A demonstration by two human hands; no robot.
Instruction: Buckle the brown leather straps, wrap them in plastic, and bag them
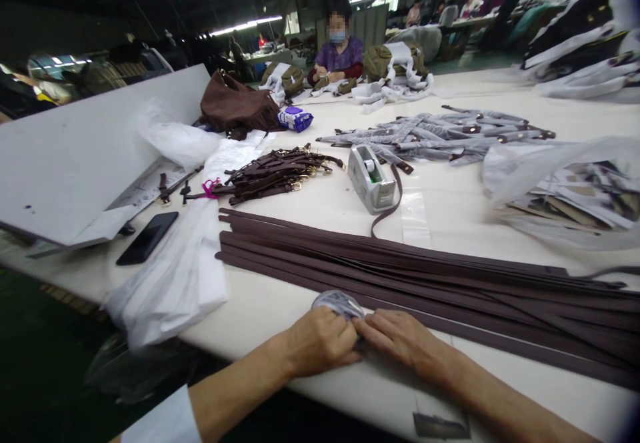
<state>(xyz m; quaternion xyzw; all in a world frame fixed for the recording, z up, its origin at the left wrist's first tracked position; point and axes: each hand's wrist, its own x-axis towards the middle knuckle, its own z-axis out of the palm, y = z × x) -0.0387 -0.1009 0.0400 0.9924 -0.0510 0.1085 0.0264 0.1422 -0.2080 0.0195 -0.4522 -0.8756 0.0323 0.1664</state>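
Note:
A small grey bundle wrapped in clear plastic (339, 301) lies at the front edge of the table. My left hand (323, 341) is curled closed around its near side, knuckles up. From the right, my right hand (397, 337) meets it, fingers bent together and pinching at the bundle's right end. Both hands hide most of the bundle, so what is inside cannot be made out. Just beyond my hands runs a stack of long dark brown straps (390, 269), stretching to the right edge.
Behind the straps stands a grey tape dispenser (373, 179). Buckled brown straps (280, 173) lie in a pile to its left, plastic-wrapped straps (430, 133) behind it. A phone (147, 238) and white wrapping sheets (173, 269) are at left. A co-worker (340, 53) sits across the table.

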